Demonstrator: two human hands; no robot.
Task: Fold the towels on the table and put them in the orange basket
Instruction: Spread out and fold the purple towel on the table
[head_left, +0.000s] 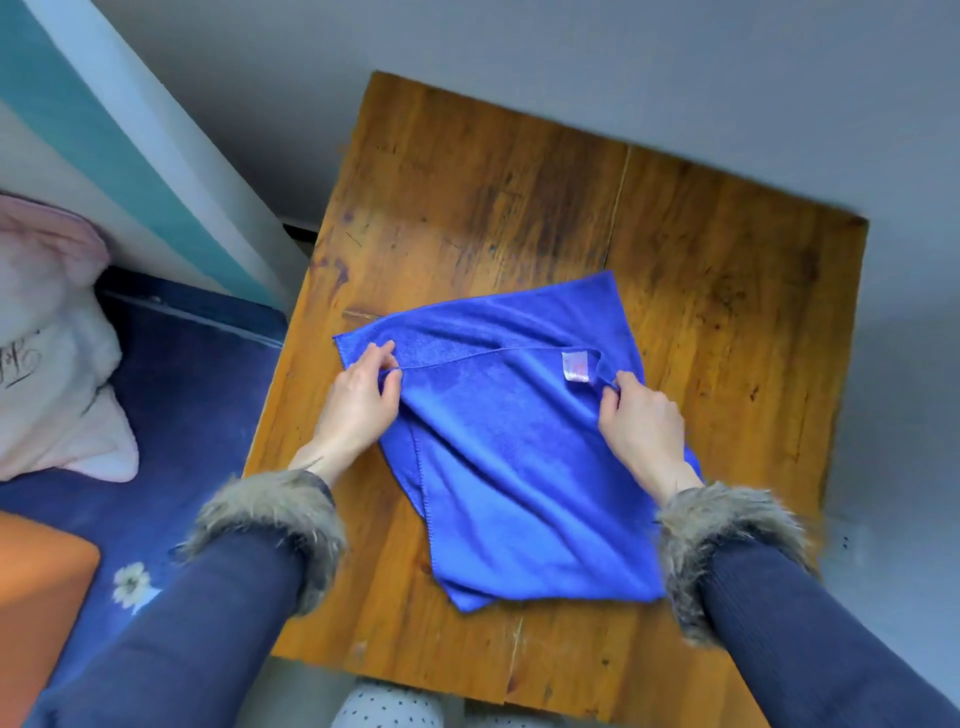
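Observation:
A blue towel (514, 467) lies on the wooden table (519, 197), its near half doubled over the far half so the hemmed edge runs across the middle. A small white and pink label (575, 366) shows near that edge. My left hand (361, 400) pinches the folded edge at its left corner. At the right corner of that edge my right hand (641, 421) pinches the cloth beside the label. Part of the orange basket (36, 587) shows at the lower left, off the table.
A bed with a dark blue flowered cover (171, 415) stands left of the table, with a pink and white pillow (47, 338) on it. Grey floor (519, 52) surrounds the table at the back and right. A teal and white wall panel (130, 130) rises behind the bed.

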